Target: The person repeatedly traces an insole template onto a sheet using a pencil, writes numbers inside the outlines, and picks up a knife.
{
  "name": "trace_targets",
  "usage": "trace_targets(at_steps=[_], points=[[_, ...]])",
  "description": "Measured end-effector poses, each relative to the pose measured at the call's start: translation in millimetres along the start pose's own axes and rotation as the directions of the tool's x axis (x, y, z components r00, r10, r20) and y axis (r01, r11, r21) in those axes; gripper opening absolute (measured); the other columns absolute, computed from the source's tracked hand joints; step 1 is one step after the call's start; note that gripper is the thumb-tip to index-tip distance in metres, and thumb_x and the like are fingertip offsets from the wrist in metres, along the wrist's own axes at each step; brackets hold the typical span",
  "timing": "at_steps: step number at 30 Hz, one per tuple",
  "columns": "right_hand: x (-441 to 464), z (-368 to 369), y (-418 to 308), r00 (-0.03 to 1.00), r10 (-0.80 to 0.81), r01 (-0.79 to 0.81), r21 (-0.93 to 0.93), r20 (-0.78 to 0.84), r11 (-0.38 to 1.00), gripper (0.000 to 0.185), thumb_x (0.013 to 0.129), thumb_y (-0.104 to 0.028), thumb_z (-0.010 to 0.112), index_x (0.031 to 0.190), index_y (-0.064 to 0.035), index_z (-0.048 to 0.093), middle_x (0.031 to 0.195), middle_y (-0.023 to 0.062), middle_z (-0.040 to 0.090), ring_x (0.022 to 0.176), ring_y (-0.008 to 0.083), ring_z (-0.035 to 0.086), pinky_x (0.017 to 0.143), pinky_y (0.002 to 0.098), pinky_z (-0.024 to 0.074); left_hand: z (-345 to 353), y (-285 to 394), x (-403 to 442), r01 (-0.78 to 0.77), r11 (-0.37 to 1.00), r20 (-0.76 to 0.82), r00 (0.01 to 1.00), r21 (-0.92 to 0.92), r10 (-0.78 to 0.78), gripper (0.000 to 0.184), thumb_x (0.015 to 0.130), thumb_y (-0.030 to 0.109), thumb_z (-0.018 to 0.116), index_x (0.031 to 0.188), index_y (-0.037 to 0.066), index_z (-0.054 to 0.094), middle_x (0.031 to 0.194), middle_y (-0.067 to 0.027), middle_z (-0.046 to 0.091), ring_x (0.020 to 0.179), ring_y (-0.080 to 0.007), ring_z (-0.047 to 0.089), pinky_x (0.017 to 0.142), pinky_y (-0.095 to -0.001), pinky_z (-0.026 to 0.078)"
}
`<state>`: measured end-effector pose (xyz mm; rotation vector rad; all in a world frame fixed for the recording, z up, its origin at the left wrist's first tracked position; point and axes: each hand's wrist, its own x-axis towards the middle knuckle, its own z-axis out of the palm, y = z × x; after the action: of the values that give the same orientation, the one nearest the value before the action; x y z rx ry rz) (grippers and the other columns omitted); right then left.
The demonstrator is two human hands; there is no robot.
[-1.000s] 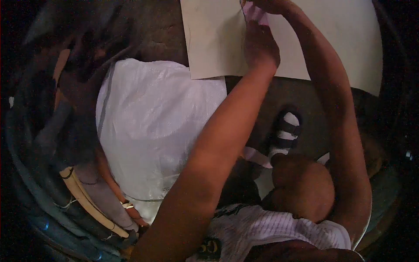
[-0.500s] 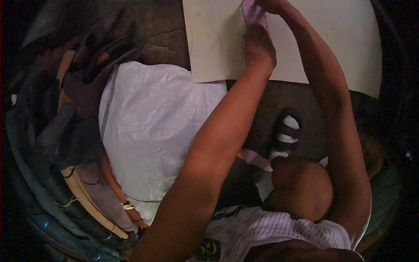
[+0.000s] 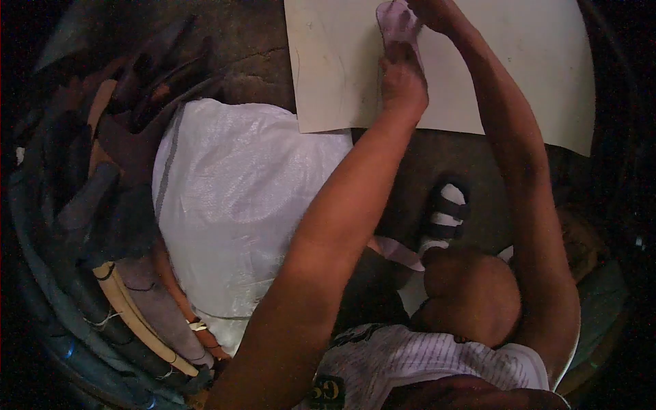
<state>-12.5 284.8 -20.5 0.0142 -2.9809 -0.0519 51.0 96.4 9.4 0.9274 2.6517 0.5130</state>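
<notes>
A pale pink, insole-shaped piece (image 3: 398, 22) lies on a large white sheet (image 3: 342, 82) at the top of the view. My left hand (image 3: 404, 78) holds the piece down against the sheet, its fingers across the narrow middle. At the piece's upper right edge is my right hand (image 3: 434, 14), with fingers drawn together. What those fingers hold, if anything, is too dark to make out. Faint curved lines show on the sheet left of my left hand.
A stuffed white woven sack (image 3: 232, 184) sits left of my left arm. Dark cut pieces of material (image 3: 116, 198) are piled further left, beside another person's hand (image 3: 208, 338). A sandalled foot (image 3: 447, 212) rests on the dark floor below the sheet.
The whole view has shifted slightly, and more of the pink piece's rounded end shows. My right hand has moved a little along its edge; my left hand stays on the piece.
</notes>
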Motion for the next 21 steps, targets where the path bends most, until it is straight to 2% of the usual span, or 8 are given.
trace_targets(at_steps=[1,3,4,6,9,12,15,21], points=[[-1,-6,-2,0.998,-0.052,0.048,-0.213,-0.016,0.976,0.013,0.088,-0.013,0.051,0.089,-0.0001,0.051,0.074,0.0123,0.055,0.063,0.0201,0.053,0.060,0.0314,0.0460,7,-4,3,-0.036,0.999,-0.035,0.999,-0.007,0.036,0.050,0.076,0.003,0.055,0.123,-0.003,0.042,0.125,-0.0176,0.039,0.103,-0.0384,0.045,0.081,-0.0388,0.049],[-9,-25,-7,0.961,0.262,-0.263,0.591,0.088,0.763,0.014,0.090,-0.015,0.049,0.091,-0.0009,0.052,0.074,0.0133,0.057,0.061,0.0212,0.054,0.057,0.0320,0.0459,14,-7,4,-0.073,0.997,-0.070,0.995,-0.014,0.071,0.048,0.077,0.003,0.054,0.123,-0.003,0.042,0.125,-0.0171,0.039,0.104,-0.0391,0.045,0.083,-0.0400,0.048],[-10,-50,-18,0.961,0.262,-0.263,0.590,0.089,0.764,0.014,0.090,-0.015,0.049,0.091,-0.0009,0.052,0.074,0.0133,0.057,0.061,0.0212,0.054,0.057,0.0320,0.0459,11,-6,5,-0.010,1.000,0.011,1.000,-0.022,0.010,0.048,0.077,0.003,0.052,0.124,-0.002,0.042,0.126,-0.0168,0.039,0.104,-0.0395,0.045,0.085,-0.0416,0.046],[-9,-92,-39,0.795,0.457,-0.583,0.711,0.400,0.393,0.015,0.091,-0.015,0.047,0.093,-0.0011,0.053,0.076,0.0157,0.059,0.065,0.0229,0.057,0.061,0.0329,0.0465,-6,-1,7,0.052,0.998,0.094,0.994,-0.026,-0.050,0.048,0.078,0.003,0.051,0.125,-0.002,0.042,0.127,-0.0166,0.039,0.105,-0.0399,0.044,0.088,-0.0432,0.044],[-24,-44,-26,0.888,0.446,-0.380,0.727,0.114,0.572,0.016,0.091,-0.016,0.048,0.093,-0.0009,0.054,0.080,0.0160,0.060,0.072,0.0229,0.058,0.066,0.0338,0.0465,-20,0,10,-0.100,0.973,0.438,0.899,0.210,-0.002,0.051,0.077,0.002,0.048,0.127,0.000,0.042,0.131,-0.0167,0.038,0.106,-0.0397,0.044,0.092,-0.0457,0.040],[-38,-35,-30,0.906,0.423,-0.328,0.661,0.018,0.675,0.017,0.091,-0.016,0.049,0.092,0.0002,0.055,0.082,0.0163,0.060,0.078,0.0209,0.058,0.071,0.0341,0.0459,18,-14,9,-0.107,0.991,0.035,0.994,0.079,0.105,0.053,0.076,0.019,0.061,0.124,0.000,0.046,0.126,-0.0198,0.044,0.110,-0.0406,0.045,0.091,-0.0492,0.043],[-52,-36,-34,0.924,0.379,-0.283,0.572,-0.053,0.770,0.022,0.091,-0.020,0.051,0.095,0.0014,0.055,0.084,0.0136,0.061,0.080,0.0196,0.058,0.072,0.0341,0.0462,-26,0,2,-0.128,0.969,0.241,0.968,0.213,0.075,0.052,0.076,0.022,0.063,0.123,0.005,0.048,0.128,-0.0157,0.041,0.105,-0.0402,0.046,0.084,-0.0474,0.047],[-107,-43,-77,0.873,0.487,-0.342,0.673,-0.031,0.656,0.019,0.085,-0.012,0.052,0.103,-0.0104,0.057,0.098,0.0092,0.062,0.086,0.0327,0.060,0.071,0.0391,0.0488,-22,-6,6,-0.064,0.998,0.098,0.993,-0.014,0.065,0.048,0.075,0.016,0.062,0.117,0.002,0.043,0.118,-0.0123,0.042,0.100,-0.0373,0.047,0.078,-0.0428,0.048]])
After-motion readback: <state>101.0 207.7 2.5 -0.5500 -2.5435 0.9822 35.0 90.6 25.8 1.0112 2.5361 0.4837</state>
